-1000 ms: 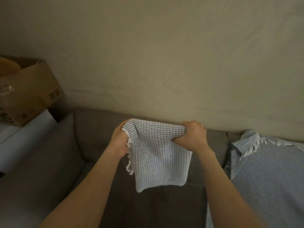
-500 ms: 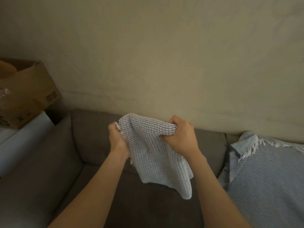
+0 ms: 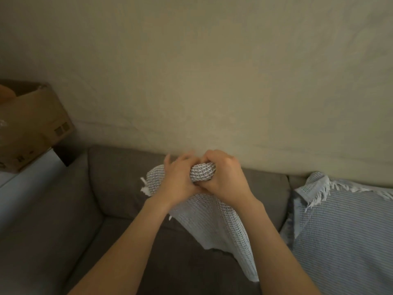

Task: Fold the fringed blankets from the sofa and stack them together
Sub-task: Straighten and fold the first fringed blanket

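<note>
Grey-white and loosely woven, the knit blanket (image 3: 212,228) is held in the air above the seat of the sofa (image 3: 119,188), in the middle of the scene and in front of the backrest. Its top edge is gathered into a thick roll, and the two hands meet there, touching one another. The right hand (image 3: 226,177) has its fingers curled round the right end of that roll. The left hand (image 3: 179,180) grips the cloth just to the left of it. Its far fingertips are blurred, so how each finger lies cannot be told. From the hands the rest of the knit blanket hangs down and to the right, narrowing to a corner low over the near part of the seat, partly behind the right forearm. A short tuft of fringe (image 3: 145,187) sticks out to the left of the left hand.

On the right end of the sofa lies a striped blanket (image 3: 344,235), pale blue and white, spread over the seat and up against the backrest. Its turned-over corner (image 3: 314,188) at the far side shows white fringe along the edge. A strip of bare sofa separates it from the hanging cloth.

At the far left a brown cardboard box (image 3: 36,124) rests on a white surface (image 3: 25,186) beside the sofa's arm. A plain beige wall (image 3: 212,71) rises behind everything.
</note>
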Demonstrator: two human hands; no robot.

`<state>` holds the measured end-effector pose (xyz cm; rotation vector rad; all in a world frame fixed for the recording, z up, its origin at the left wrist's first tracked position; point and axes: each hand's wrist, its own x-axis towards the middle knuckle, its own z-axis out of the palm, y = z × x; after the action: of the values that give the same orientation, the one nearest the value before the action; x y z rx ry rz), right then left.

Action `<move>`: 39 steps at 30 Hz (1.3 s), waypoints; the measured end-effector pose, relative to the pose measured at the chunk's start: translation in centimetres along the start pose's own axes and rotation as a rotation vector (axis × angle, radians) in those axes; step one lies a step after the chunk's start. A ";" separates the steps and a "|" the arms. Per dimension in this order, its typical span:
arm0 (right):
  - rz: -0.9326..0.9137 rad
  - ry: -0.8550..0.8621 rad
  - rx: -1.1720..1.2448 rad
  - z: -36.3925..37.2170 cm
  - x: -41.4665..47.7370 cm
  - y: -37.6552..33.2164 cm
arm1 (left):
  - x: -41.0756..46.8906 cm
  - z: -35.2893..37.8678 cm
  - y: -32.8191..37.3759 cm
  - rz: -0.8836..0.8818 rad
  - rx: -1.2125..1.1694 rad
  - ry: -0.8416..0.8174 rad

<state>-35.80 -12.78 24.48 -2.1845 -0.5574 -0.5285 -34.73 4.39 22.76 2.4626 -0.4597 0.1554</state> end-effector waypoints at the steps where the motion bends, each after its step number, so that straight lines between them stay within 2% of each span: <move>1: 0.039 0.002 0.075 -0.4 -0.2 -0.3 | 0.2 -0.2 0.3 0.003 -0.039 0.024; 4: 0.262 0.046 0.410 -1.1 -1.1 0.2 | 0.6 -1.1 1.0 0.012 -0.104 0.005; 6: 0.350 -0.030 0.556 -1.2 -1.8 2.0 | 0.5 -1.2 0.9 0.021 -0.116 -0.002; 10: 0.427 -0.272 0.424 0.3 -3.8 5.8 | 0.4 -1.4 0.3 -0.004 -0.243 -0.041; 15: 0.517 -0.388 0.406 2.4 -6.2 8.3 | 0.2 -3.7 0.6 -0.044 -0.396 -0.107; 18: 0.543 -0.459 0.307 3.4 -7.0 8.8 | 0.1 -5.4 0.0 -0.078 -0.474 -0.122; 20: 0.541 -0.465 0.206 3.7 -7.1 9.0 | -0.1 -6.0 -0.8 -0.131 -0.533 -0.070; 22: 0.530 -0.396 0.141 3.5 -6.9 8.9 | -0.1 -6.0 -1.8 -0.181 -0.518 0.036; 27: 0.432 -0.242 -0.029 2.7 -5.0 7.4 | -0.8 -3.7 -5.1 -0.326 -0.231 0.392; 29: 0.426 -0.219 -0.109 2.5 -4.1 6.3 | -1.7 -2.2 -5.8 -0.403 -0.051 0.451; 31: 0.392 -0.254 -0.206 2.3 -3.0 4.9 | -2.6 -0.5 -6.0 -0.420 0.240 0.292; 33: 0.352 -0.282 -0.290 2.3 -2.2 3.6 | -3.3 1.0 -5.5 -0.288 0.356 0.050; 35: 0.300 -0.288 -0.333 2.4 -1.7 2.5 | -3.6 2.5 -4.2 -0.133 0.273 -0.089; 36: 0.272 -0.299 -0.349 2.4 -1.5 2.1 | -3.8 3.0 -3.4 -0.114 0.176 -0.112; 38: 0.204 -0.346 -0.402 2.2 -1.3 1.4 | -3.9 3.6 -1.5 -0.131 -0.041 -0.084; 39: 0.177 -0.380 -0.426 2.0 -1.2 1.3 | -3.9 3.9 -0.6 -0.136 -0.077 -0.051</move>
<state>-35.73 -12.19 21.84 -2.7377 -0.4703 -0.1395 -38.18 3.66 18.46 2.4169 -0.3119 0.0182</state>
